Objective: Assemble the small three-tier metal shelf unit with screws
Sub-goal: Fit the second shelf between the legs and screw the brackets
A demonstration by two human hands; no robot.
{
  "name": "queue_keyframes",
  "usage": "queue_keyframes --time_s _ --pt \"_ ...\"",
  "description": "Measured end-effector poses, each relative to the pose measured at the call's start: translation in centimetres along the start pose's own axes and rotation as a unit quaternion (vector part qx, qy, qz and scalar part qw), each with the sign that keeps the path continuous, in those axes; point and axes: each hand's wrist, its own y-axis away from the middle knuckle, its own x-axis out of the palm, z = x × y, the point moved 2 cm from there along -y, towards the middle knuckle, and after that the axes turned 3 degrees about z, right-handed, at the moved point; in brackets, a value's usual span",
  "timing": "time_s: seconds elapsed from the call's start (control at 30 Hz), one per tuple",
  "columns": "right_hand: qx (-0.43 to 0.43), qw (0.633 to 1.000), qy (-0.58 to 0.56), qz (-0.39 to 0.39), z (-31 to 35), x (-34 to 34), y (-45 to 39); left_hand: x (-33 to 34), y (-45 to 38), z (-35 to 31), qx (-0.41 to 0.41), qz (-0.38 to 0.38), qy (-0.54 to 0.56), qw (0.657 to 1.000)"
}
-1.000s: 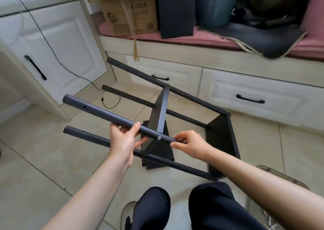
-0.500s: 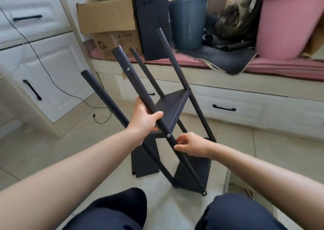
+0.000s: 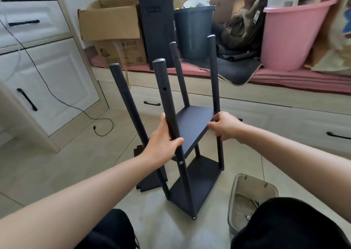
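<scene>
shelf unit (image 3: 191,127) stands upright on the tiled floor (image 3: 57,163), directly in front of the seated person's knees. four dark posts rise from it; two dark shelves are fitted, the bottom shelf (image 3: 197,184) at floor level and the middle shelf (image 3: 191,127) about halfway up. the upper post lengths carry nothing, and open screw holes show on the near post (image 3: 167,104). a screw head (image 3: 181,162) sits in that post just below the middle shelf.

left hand (image 3: 163,140) is wrapped round the near post at middle-shelf height, thumb across its front. right hand (image 3: 224,126) grips the right post (image 3: 214,77) at the shelf's right edge, fingers curled round it.

a loose dark panel (image 3: 150,184) lies flat on the floor just left of the unit's base. a grey tray (image 3: 252,186) holding small hardware sits on the floor to the right, by the person's right knee.
</scene>
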Motion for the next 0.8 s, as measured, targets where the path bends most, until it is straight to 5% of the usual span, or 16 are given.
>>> queue_keyframes --time_s 0.3,0.8 --pt "0.117 0.979 -0.146 -0.078 -4.1 -2.4 -1.1 -0.6 2.4 1.3 -0.001 0.079 -0.044 0.996" --pt "0.035 0.982 -0.160 -0.098 -7.5 -2.2 0.0 -3.1 3.0 1.5 0.038 0.165 -0.086 0.982"
